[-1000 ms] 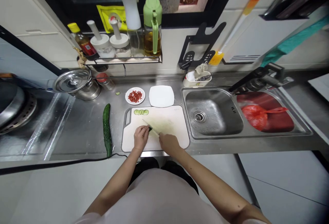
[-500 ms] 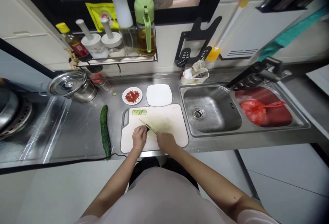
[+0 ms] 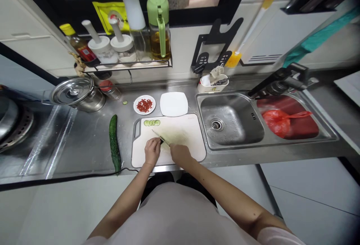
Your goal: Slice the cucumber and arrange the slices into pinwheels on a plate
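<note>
**Cucumber piece (image 3: 162, 139) under your left hand, knife laid across its end**

Closest to you, both hands sit on the front half of the cutting board (image 3: 191, 140). Your left hand (image 3: 152, 150) is curled down over the cucumber piece and pins it to the board. Only its dark end shows, just past your fingertips on their right side. Most of the piece is hidden under your hand, so its long axis cannot be read with certainty, though it seems to run left to right along the board. Your right hand (image 3: 178, 153) is closed around the handle of the knife (image 3: 158, 135). The blade slants away from you towards the far left and meets the exposed end right beside your left fingertips. Your left hand is on the piece, and your right reaches it only through the blade.

Further up the board, a short row of cucumber slices (image 3: 152, 123) lies along the far edge, well apart from the hands. A whole cucumber (image 3: 114, 144) lies on the counter (image 3: 84, 144) left of the board, pointing away from you, with a black cable (image 3: 70, 178) along the counter's front edge.

Beyond the board are a dish of red chilli (image 3: 144, 105) and an empty white plate (image 3: 173, 103). A lidded pot (image 3: 75, 93) stands at far left. To the right, the sink (image 3: 233, 123) has a red bag (image 3: 277, 121) in the next basin.
</note>
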The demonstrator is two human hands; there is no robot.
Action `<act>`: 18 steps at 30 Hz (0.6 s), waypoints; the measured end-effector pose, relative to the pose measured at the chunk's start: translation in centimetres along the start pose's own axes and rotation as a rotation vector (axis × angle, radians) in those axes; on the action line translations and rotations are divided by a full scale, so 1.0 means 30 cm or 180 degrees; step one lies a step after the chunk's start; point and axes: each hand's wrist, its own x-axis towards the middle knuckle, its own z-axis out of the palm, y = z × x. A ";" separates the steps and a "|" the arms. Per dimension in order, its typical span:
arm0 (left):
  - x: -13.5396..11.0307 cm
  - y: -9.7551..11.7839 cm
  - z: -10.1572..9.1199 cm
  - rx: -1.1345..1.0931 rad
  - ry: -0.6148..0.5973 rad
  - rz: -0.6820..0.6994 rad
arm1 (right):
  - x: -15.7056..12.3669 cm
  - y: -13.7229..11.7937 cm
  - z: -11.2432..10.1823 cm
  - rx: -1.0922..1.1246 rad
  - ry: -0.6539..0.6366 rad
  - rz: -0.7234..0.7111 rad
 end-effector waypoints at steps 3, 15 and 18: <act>0.001 -0.002 0.000 0.0023 -0.0012 -0.0020 | 0.010 0.000 0.000 0.0008 0.0033 -0.0016; 0.005 -0.018 0.004 -0.0166 -0.0036 -0.0267 | 0.043 0.006 0.001 0.0017 0.0051 -0.0168; 0.006 -0.025 0.004 -0.0208 -0.0014 -0.0333 | 0.063 0.004 0.007 0.0052 0.0049 -0.0191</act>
